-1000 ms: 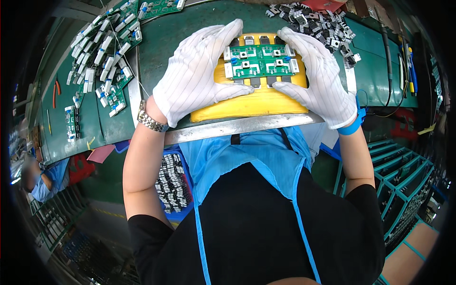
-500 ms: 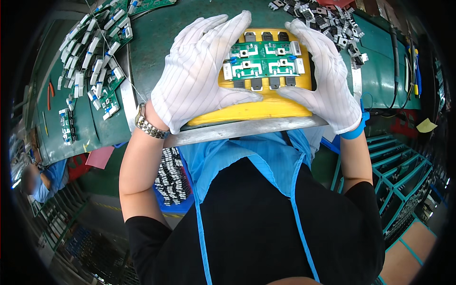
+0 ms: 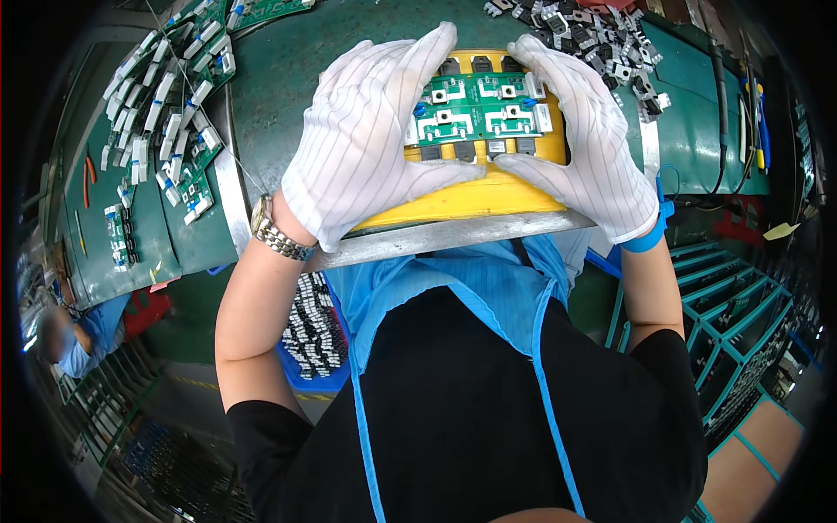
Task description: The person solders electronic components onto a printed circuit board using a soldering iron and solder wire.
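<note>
A green circuit board [image 3: 475, 108] with white and blue parts lies on a yellow block [image 3: 488, 196]. Black flat components [image 3: 465, 152] show along its near and far edges. My left hand [image 3: 366, 139], in a white striped glove, curves round the board's left end, thumb stretched along the near side and fingers reaching past the far side. Mirroring it on the right is my gloved right hand [image 3: 588, 139]; its thumb tip is by the near components and its fingertips by the far ones. Both hands have thumb and fingers wide apart. Palm contact with the board is hidden.
Stacked boards with white parts [image 3: 157, 105] cover the bench's left side. Loose black and silver components [image 3: 602, 44] are heaped at the far right. A metal strip [image 3: 462, 241] edges the bench. Below stands a blue bin [image 3: 327, 382] of parts; a teal rack [image 3: 732, 305] is at right.
My thumbs and fingertips have come in slightly closer over the board's ends, the right hand most. The whole view has shifted a little; the board still lies on the yellow block.
</note>
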The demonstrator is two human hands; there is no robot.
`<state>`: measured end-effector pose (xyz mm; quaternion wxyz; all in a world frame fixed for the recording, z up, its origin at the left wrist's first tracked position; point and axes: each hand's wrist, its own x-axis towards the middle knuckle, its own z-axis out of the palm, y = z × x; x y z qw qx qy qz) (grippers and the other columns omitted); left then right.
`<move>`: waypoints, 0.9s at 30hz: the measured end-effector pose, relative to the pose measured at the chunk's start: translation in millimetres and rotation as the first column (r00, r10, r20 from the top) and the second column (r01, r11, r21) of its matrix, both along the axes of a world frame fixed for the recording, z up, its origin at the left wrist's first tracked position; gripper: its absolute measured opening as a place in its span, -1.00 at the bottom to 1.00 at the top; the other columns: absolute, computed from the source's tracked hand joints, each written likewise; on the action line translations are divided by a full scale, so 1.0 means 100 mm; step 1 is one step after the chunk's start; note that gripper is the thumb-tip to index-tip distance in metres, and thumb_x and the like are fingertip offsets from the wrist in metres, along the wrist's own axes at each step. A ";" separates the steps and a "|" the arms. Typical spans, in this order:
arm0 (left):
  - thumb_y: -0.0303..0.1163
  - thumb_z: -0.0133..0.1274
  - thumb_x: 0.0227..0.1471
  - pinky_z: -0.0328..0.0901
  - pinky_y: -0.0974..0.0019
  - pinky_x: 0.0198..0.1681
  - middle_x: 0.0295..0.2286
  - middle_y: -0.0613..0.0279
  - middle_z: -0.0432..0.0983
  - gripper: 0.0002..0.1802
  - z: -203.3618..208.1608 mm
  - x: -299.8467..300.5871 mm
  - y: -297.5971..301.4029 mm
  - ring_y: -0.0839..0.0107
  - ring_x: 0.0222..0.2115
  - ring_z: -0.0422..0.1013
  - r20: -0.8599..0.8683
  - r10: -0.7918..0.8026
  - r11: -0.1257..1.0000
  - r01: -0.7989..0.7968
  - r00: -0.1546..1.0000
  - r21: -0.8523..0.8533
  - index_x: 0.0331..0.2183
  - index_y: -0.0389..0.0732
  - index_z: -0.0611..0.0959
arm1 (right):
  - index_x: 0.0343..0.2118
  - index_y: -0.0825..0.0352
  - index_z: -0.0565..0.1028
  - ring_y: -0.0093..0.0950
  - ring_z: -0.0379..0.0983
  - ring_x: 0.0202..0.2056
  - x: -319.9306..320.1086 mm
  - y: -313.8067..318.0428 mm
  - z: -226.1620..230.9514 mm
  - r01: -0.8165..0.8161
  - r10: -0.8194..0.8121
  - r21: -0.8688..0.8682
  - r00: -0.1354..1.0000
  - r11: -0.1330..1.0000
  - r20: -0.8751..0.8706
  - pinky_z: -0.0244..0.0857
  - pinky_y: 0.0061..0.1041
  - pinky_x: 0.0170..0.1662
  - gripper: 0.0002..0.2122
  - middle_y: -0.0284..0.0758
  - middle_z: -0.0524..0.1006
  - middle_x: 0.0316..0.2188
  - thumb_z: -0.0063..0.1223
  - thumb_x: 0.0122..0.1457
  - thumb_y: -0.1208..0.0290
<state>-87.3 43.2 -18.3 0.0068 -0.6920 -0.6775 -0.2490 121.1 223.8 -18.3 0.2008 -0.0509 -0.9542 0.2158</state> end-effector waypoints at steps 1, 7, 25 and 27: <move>0.13 0.47 -0.19 0.08 -0.09 0.38 0.17 0.08 0.45 0.20 0.01 0.00 0.00 0.04 0.19 0.37 -0.001 0.002 1.000 -0.002 1.000 0.001 0.36 -0.14 0.28 | 0.34 0.33 0.27 -0.12 0.27 0.33 0.00 0.00 0.00 -0.002 0.002 0.001 1.000 1.000 -0.001 0.12 -0.19 0.40 -0.10 -0.14 0.38 0.30 0.54 -0.06 0.23; 0.15 0.46 -0.19 0.06 -0.10 0.39 0.21 0.03 0.40 0.21 0.04 -0.02 -0.03 0.03 0.21 0.36 0.031 -0.018 1.000 0.017 0.999 0.016 0.36 -0.16 0.27 | 0.34 0.34 0.27 -0.11 0.26 0.33 0.02 0.00 0.00 0.005 -0.006 -0.028 1.000 1.000 -0.030 0.12 -0.18 0.40 -0.10 -0.12 0.38 0.30 0.54 -0.06 0.21; 0.12 0.45 -0.17 0.08 -0.13 0.38 0.19 -0.02 0.41 0.19 0.04 -0.06 -0.04 0.01 0.21 0.35 0.037 -0.020 1.000 0.019 0.999 0.016 0.35 -0.18 0.27 | 0.33 0.37 0.27 -0.11 0.28 0.31 -0.02 -0.06 0.04 -0.014 0.022 0.045 0.986 0.999 -0.163 0.12 -0.15 0.37 -0.09 -0.10 0.40 0.26 0.51 -0.03 0.06; 0.13 0.44 -0.16 0.08 -0.14 0.38 0.18 -0.02 0.42 0.19 0.02 -0.05 -0.04 0.01 0.21 0.34 0.028 -0.017 0.999 0.016 0.999 0.032 0.35 -0.17 0.27 | 0.33 0.38 0.26 -0.10 0.28 0.30 -0.05 -0.12 0.05 0.001 0.012 0.092 0.990 0.996 -0.140 0.12 -0.15 0.37 -0.08 -0.09 0.38 0.27 0.51 -0.03 0.06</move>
